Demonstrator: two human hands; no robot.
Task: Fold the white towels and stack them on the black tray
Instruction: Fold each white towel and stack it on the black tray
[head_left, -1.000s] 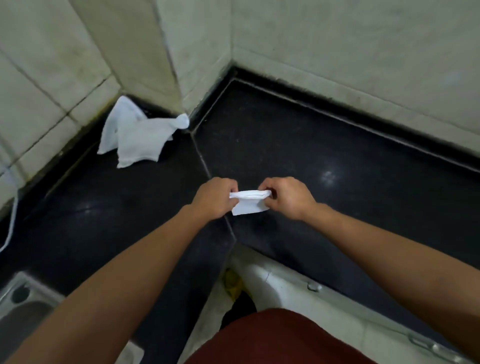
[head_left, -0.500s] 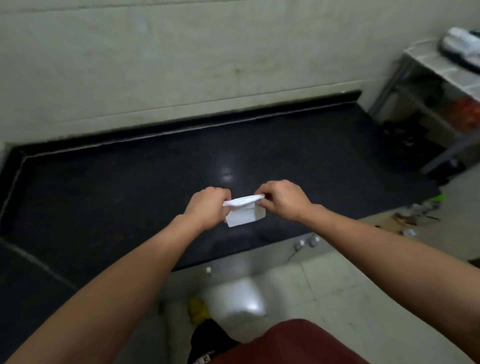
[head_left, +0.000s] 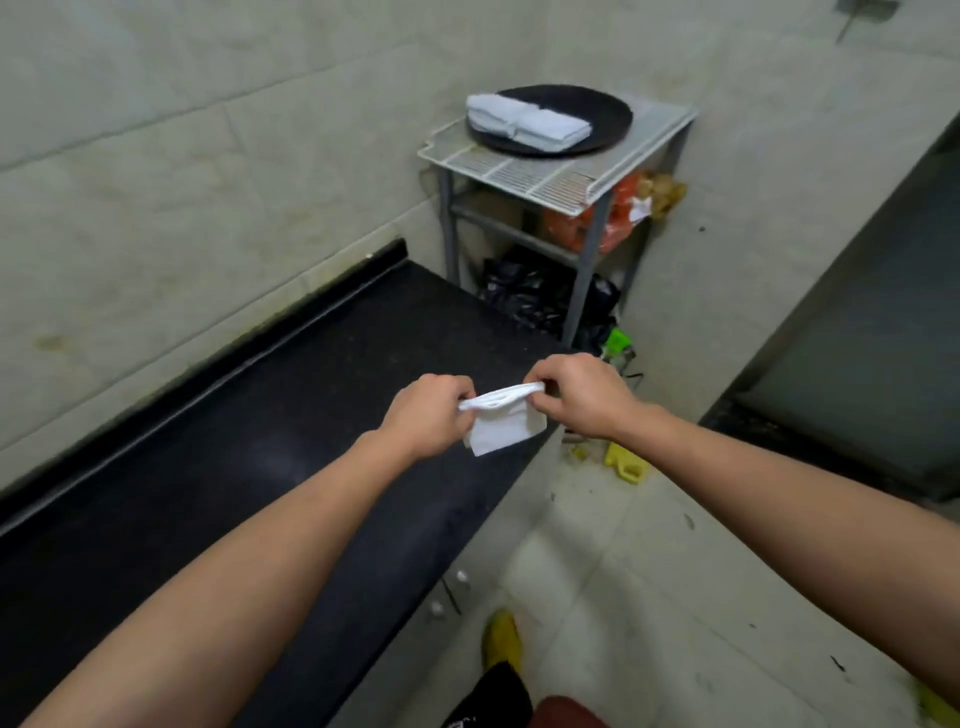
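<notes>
Fingers and thumbs of the left hand (head_left: 428, 415) and right hand (head_left: 582, 397) pinch the opposite upper corners of a small folded white towel (head_left: 501, 426). It hangs in the air between them, layers showing along its top edge and its lower part drooping free. Beneath the fingers lies the end of a black counter (head_left: 260, 441), with tiled floor (head_left: 597, 571) just to their right. Well beyond the fingers, up and to the right, a black tray (head_left: 597, 122) sits on a white wire-topped rack (head_left: 545, 176) against the wall, with folded towels (head_left: 524, 122) lying together on its left side and bare tray beside them. The fold looks finished, and carrying the towel to the tray appears to be the step in hand. Held only by its top edge, the towel could fall open if either pinch slackens, and a drop would land it on the littered floor near a yellow scrap (head_left: 626, 462); set down carelessly, it could also disturb the towels on the tray
</notes>
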